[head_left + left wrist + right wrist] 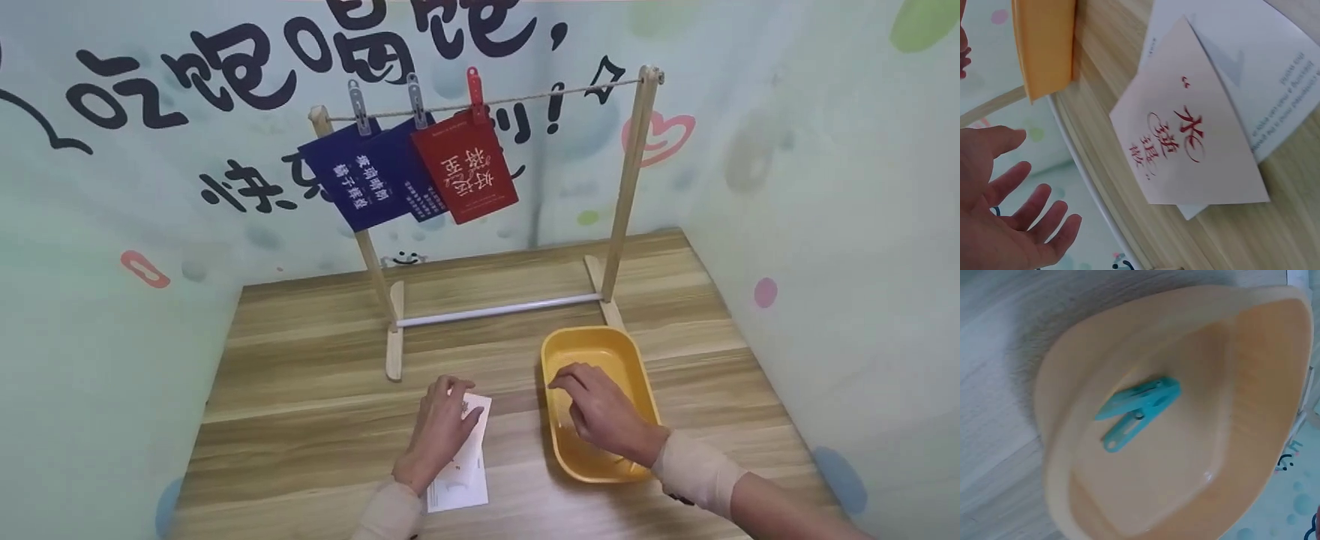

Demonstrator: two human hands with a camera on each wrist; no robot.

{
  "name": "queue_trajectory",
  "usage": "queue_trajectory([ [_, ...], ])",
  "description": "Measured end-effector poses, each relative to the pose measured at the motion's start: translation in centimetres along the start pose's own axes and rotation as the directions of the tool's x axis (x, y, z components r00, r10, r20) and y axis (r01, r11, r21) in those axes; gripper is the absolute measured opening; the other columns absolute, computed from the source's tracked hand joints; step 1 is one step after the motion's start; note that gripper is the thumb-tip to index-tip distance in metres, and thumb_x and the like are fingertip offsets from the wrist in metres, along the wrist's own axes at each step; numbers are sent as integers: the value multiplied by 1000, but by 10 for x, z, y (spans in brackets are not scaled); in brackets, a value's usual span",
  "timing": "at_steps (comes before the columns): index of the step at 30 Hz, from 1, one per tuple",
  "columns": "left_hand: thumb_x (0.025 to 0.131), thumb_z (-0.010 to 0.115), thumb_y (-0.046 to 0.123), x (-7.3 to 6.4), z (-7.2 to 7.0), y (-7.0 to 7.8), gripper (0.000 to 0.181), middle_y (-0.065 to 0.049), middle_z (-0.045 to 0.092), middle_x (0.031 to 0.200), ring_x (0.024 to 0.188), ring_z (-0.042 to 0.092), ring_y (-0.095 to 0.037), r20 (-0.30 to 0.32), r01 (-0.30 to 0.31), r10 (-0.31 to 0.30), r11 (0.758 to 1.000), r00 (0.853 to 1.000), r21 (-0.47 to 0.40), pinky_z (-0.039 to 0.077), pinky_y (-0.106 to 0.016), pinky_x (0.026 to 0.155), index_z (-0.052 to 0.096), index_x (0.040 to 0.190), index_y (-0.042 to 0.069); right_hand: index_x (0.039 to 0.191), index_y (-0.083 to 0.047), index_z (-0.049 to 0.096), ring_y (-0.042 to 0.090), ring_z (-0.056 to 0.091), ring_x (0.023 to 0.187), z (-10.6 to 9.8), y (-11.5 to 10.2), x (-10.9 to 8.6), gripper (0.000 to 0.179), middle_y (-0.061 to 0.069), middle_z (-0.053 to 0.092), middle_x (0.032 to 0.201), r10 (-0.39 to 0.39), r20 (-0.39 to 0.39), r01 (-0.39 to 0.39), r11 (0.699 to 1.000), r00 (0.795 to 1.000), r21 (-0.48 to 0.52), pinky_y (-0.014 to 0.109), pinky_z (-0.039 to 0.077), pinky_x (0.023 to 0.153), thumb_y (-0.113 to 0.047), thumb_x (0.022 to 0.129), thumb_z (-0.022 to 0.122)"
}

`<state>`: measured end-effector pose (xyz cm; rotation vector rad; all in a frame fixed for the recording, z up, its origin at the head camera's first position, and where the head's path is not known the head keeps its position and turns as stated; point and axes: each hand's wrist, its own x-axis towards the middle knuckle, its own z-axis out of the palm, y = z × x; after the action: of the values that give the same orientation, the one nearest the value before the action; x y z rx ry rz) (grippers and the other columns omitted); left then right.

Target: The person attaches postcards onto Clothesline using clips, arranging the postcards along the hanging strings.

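Note:
My left hand point(441, 426) hovers over two overlapping white cards point(469, 491), its fingers loosely bent and spread with nothing between them. In the left wrist view, the upper card point(1207, 163) bears red handwriting-style characters, and a second card point(1275, 62) with printed text lies partly beneath it. Over the yellow plastic basin point(589, 335) hangs my right hand point(604, 411), fingers loosely curled and apparently holding nothing. A teal clothespin point(1148, 405) lies on the basin floor in the right wrist view.
Behind the hands stands a wooden rack with a right post point(628, 195), a string point(559, 94) and a white lower bar point(499, 310). Two blue cards point(349, 161) and a red card point(465, 169) hang from the string by clothespins. Walls enclose the wood-grain tabletop point(300, 405).

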<state>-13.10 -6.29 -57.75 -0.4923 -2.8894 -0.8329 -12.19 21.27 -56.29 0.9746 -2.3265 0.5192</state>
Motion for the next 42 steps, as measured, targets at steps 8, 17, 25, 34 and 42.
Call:
queue_trajectory([
  [8, 81, 83, 29, -6, 6, -15, 56, -16, 55, 120, 111, 55, -35, 53, 37, -39, 999, 998, 33, 48, -50, 89, 61, 125, 4, 107, -5, 65, 24, 59, 97, -3, 4, -16, 35, 9, 62, 106, 102, 114, -100, 995, 988, -26, 34, 45, 76, 4, 74, 70],
  [17, 72, 88, 34, -11, 10, -25, 74, -19, 52, 127, 116, 52, -37, 138, 135, -135, 991, 981, 12, 47, -55, 93, 57, 132, 2, 113, -6, 63, 25, 59, 103, -8, 9, -33, 39, 10, 61, 112, 232, 258, -215, 972, 938, -94, 41, 45, 84, -15, 79, 80],
  [25, 68, 89, 40, -10, 13, -30, 78, -19, 56, 119, 112, 54, -37, 122, 168, -177, 982, 977, 81, 49, -55, 90, 58, 129, 1, 108, -7, 66, 30, 61, 101, -13, 20, -38, 49, 9, 64, 106, 244, 237, -189, 954, 940, -233, 63, 42, 95, -32, 72, 85],
  [34, 66, 89, 50, -15, 18, -37, 83, -16, 57, 112, 104, 54, -33, 125, 203, -218, 971, 968, 124, 48, -50, 90, 58, 127, 2, 113, -7, 66, 31, 62, 103, -21, 25, -48, 63, 11, 65, 108, 276, 377, -178, 945, 884, -275, 75, 35, 102, -44, 67, 87],
  [42, 60, 89, 57, -16, 23, -42, 89, -17, 56, 110, 100, 54, -33, 112, 216, -240, 958, 964, 189, 49, -50, 87, 60, 121, -2, 103, -8, 70, 29, 63, 94, -26, 28, -55, 62, 6, 66, 97, 210, 401, -101, 956, 891, -277, 75, 38, 99, -51, 62, 89],
])
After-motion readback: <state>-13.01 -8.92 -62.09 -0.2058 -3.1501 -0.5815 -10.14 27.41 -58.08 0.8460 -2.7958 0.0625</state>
